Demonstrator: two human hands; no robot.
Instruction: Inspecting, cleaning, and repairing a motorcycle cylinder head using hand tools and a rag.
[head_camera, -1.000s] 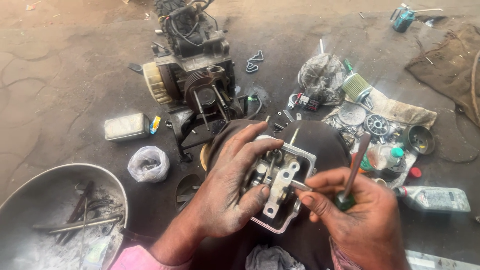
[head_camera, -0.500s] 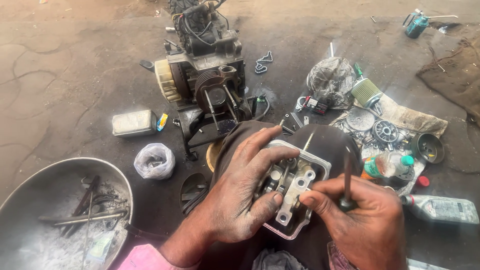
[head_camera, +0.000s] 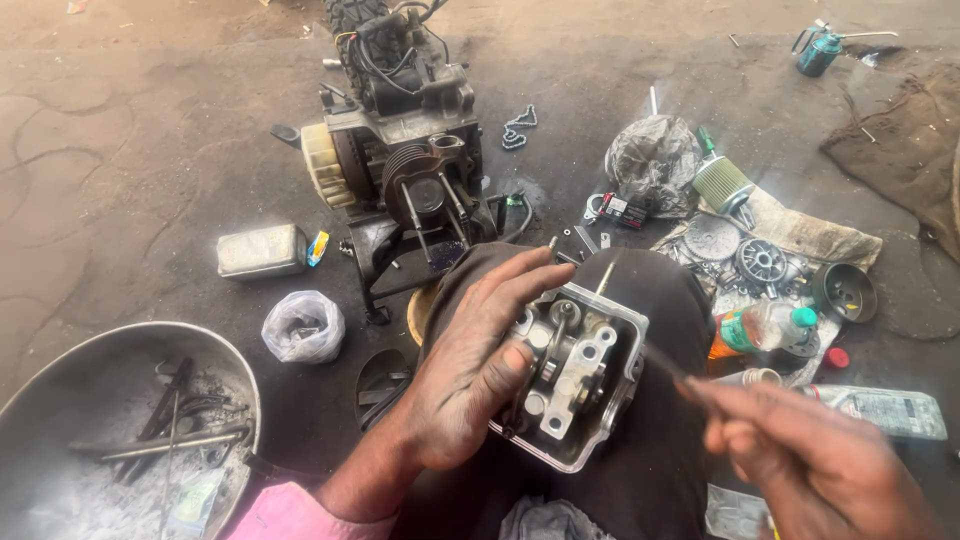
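Note:
A grey metal cylinder head (head_camera: 585, 385) rests on my knee, which is covered in dark cloth. My left hand (head_camera: 470, 375) lies over its left side and grips it, thumb pressed into the middle of the casting. My right hand (head_camera: 810, 460), blurred by motion, is at the lower right, a little apart from the head. It pinches a thin dark tool (head_camera: 668, 365) whose tip points toward the head's right edge.
A stripped engine block (head_camera: 400, 170) stands on the oily floor ahead. A metal basin (head_camera: 235, 370) with tools sits at lower left. A white bag (head_camera: 303, 325), a small tin (head_camera: 262, 250), gears (head_camera: 760, 262), an orange-liquid bottle (head_camera: 765, 325) and an oil can (head_camera: 822, 48) lie around.
My right hand has drawn back to the right and down, away from the cylinder head, with the tool now slanted instead of upright. The view has shifted slightly.

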